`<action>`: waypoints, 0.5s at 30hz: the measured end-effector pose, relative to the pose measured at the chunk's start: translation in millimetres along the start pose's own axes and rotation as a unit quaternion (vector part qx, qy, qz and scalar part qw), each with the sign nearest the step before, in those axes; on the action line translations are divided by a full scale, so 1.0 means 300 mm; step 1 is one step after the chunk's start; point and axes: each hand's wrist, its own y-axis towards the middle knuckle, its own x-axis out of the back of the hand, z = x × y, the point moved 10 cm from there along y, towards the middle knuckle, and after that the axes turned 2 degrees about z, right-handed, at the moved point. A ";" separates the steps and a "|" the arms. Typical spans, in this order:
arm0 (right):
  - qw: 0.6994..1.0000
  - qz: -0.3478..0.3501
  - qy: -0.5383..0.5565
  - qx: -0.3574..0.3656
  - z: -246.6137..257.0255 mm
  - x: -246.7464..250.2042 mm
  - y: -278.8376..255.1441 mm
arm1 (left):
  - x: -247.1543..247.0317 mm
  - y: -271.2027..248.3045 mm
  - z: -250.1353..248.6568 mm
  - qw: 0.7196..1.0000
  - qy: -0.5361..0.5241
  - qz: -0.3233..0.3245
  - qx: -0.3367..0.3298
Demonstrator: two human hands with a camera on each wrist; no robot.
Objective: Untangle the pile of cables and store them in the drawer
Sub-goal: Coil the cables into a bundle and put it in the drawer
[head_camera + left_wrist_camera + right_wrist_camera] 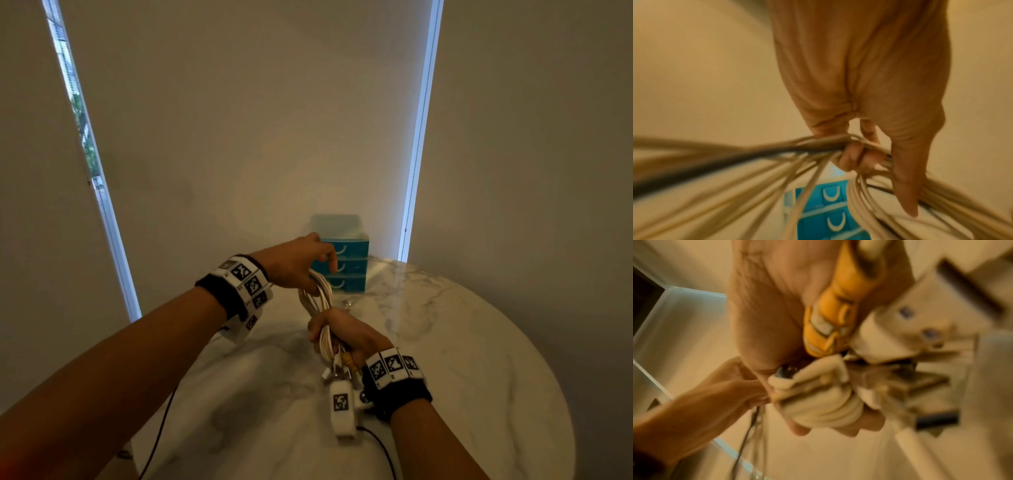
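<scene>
While both hands work above the table, notes as follows.
Cables: one bundle of white cables (322, 315), gathered into long loops and held in the air over the marble table (462, 342), between the two hands.
Left hand: left hand (296, 262) at the far end of the bundle, fingers (851, 155) curled through the loops and gripping them; index finger (906, 191) sticking out past the strands.
Right hand: right hand (346, 334) at the near end, closed round the gathered strands; the wrist view is blurred but shows the fist wrapped on the coil.
Plugs: connector ends hang out below the right fist, among them a yellow plug (830, 324) and a white adapter (898, 337).
Drawer unit: small blue drawer unit (349, 265) at the far edge of the table, just beyond the left hand; three drawer fronts with white curved handles, all pushed in.
Backdrop: pale roller blinds (239, 120) with strips of daylight at the sides.
</scene>
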 end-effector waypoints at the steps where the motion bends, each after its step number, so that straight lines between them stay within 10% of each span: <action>1: 1.000 -0.001 0.011 0.002 0.003 -0.008 0.000 | -0.015 0.002 -0.002 1.000 0.017 -0.009 -0.002; 7: 0.999 -0.024 0.014 0.016 0.029 -0.004 -0.011 | 0.010 0.013 -0.020 0.973 0.218 -0.075 0.020; 12: 0.997 -0.061 -0.037 -0.006 0.021 0.045 -0.024 | -0.074 0.054 -0.019 0.984 0.149 0.094 0.024; 15: 0.995 -0.082 -0.059 -0.001 0.027 0.069 -0.033 | -0.064 0.067 -0.017 0.992 0.085 0.090 0.037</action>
